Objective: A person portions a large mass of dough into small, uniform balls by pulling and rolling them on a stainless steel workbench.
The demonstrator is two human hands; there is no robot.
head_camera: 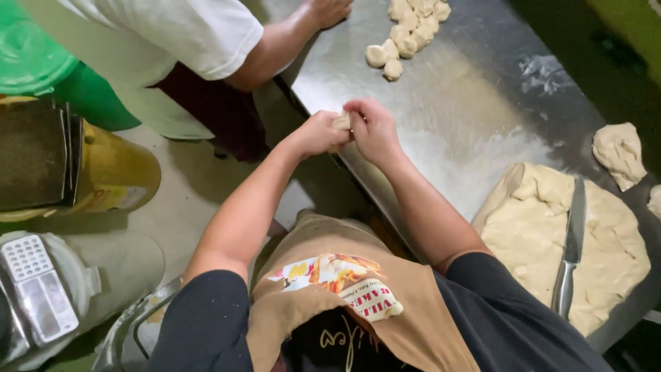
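We see a small piece of dough (pixel 341 122), pale cream and soft-looking, mostly hidden between the 2 hands of the person wearing the camera. Only a narrow strip of it shows, so we cannot tell its full shape, its long axis or which way it points. It is held in the air just above the near edge of the steel table (pixel 468 103).

Going from left to right: a green bin (pixel 41 55) and a yellow container (pixel 113 172) stand on the pale floor (pixel 186 200), with a grey digital scale (pixel 38 289) in the lower corner. A co-worker in a white shirt (pixel 172 34) rests a hand (pixel 327 10) on the far end of the table. The left hand (pixel 318 132) is curled shut around the dough piece, fingers pressed to it. The right hand (pixel 372 127) meets it, its fingertips pinching the same piece from the other side.

The table is bare metal, dusted with flour and shiny in patches. A cluster of small dough balls (pixel 407 33) lies at its far end. Further right, a large flat slab of dough (pixel 613 255) lies near the person's right elbow, with a steel knife (pixel 571 248) lying on it, handle toward the person. A smaller dough lump (pixel 620 153) sits just beyond the slab.
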